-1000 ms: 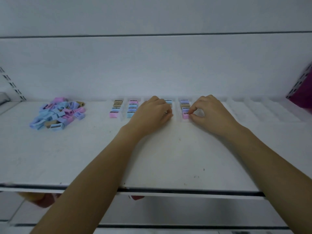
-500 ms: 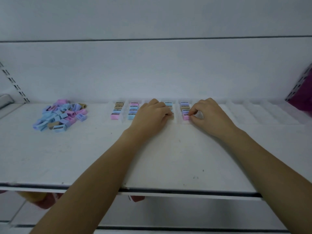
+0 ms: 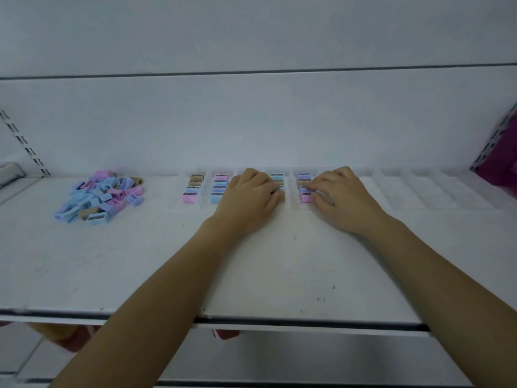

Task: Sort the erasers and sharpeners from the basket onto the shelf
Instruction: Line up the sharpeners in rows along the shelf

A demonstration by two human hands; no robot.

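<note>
- Landmark used: clear divider tray (image 3: 419, 191) at the back of the shelf (image 3: 140, 261); sharpener rows (image 3: 219, 187) are seen in the four lanes at the tray's left end, and unfilled lanes run on toward its right end
- Right hand (image 3: 347, 200) is placed at the front of the tray's fourth lane, fingers curled; pink sharpener (image 3: 304, 198) is pinched at its right end by thumb and forefinger
- Pink sharpener's long axis is laid across the lane, blade face up, at the front of its row; fingers are met from the right side
- Left hand (image 3: 249, 203) is held over the tray's third lane, fingers curled down; whether anything is gripped cannot be told
- Loose pile of sharpeners (image 3: 100, 196) is left well apart, left of the tray; left hand is judged nearer to it
- Seating is judged a straight push back along the lane; lane walls are close on both sides, and open shelf is left in front of the tray for pulling out
</note>
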